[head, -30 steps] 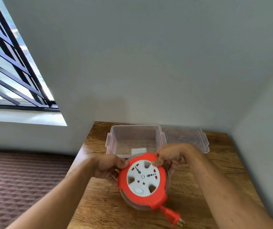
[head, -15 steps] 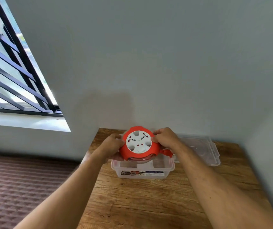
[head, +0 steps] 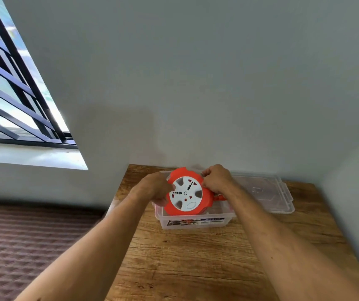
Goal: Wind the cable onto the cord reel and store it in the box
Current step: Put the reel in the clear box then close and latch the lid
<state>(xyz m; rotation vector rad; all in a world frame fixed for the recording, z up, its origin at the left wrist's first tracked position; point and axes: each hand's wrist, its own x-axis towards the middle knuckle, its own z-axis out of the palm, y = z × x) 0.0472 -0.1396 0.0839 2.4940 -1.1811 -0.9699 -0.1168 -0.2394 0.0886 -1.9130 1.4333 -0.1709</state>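
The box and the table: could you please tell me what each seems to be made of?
Box: clear, glossy plastic by the look; the reel shows through its wall. Table: wood or a wood-look laminate, matte brown with grain lines and knots; which one, I cannot tell.

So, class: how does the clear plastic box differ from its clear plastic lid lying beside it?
The clear plastic box is deep, bears a printed label, and has the orange-and-white cord reel tilted into it; the clear plastic lid is shallow, flat and holds nothing. Both rest on the wooden table.
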